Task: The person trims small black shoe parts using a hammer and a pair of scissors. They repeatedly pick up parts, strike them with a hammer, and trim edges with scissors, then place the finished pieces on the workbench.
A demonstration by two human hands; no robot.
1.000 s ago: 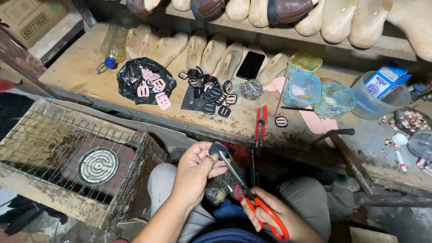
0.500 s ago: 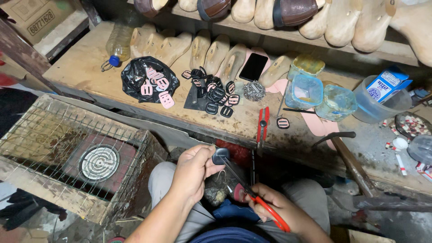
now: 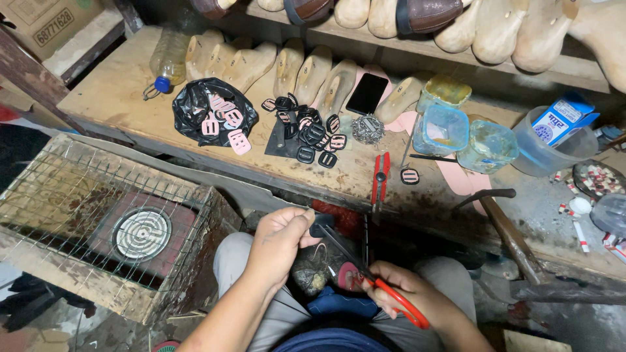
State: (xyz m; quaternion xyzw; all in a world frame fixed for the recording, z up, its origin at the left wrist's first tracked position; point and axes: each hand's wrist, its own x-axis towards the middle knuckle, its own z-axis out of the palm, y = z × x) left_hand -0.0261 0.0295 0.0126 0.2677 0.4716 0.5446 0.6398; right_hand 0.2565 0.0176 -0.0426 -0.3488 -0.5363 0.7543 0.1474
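Observation:
My left hand (image 3: 277,238) pinches a small dark buckle piece (image 3: 321,226) over my lap. My right hand (image 3: 411,296) grips red-handled scissors (image 3: 365,277), whose blades reach up to the dark piece. On the wooden bench (image 3: 117,104) beyond lie several black buckles (image 3: 313,133) on a dark sheet, and pink buckles (image 3: 222,120) on a black plastic bag.
A wire cage with a round coil heater (image 3: 139,233) stands at my left. Red pliers (image 3: 379,177), a phone (image 3: 367,93), wooden shoe lasts (image 3: 313,72), a plastic bottle (image 3: 168,58) and clear tubs (image 3: 466,133) sit on the bench. More lasts line the shelf above.
Both hands have stayed close over my lap; the scissor blades remain at the dark piece, and my left hand has turned it slightly.

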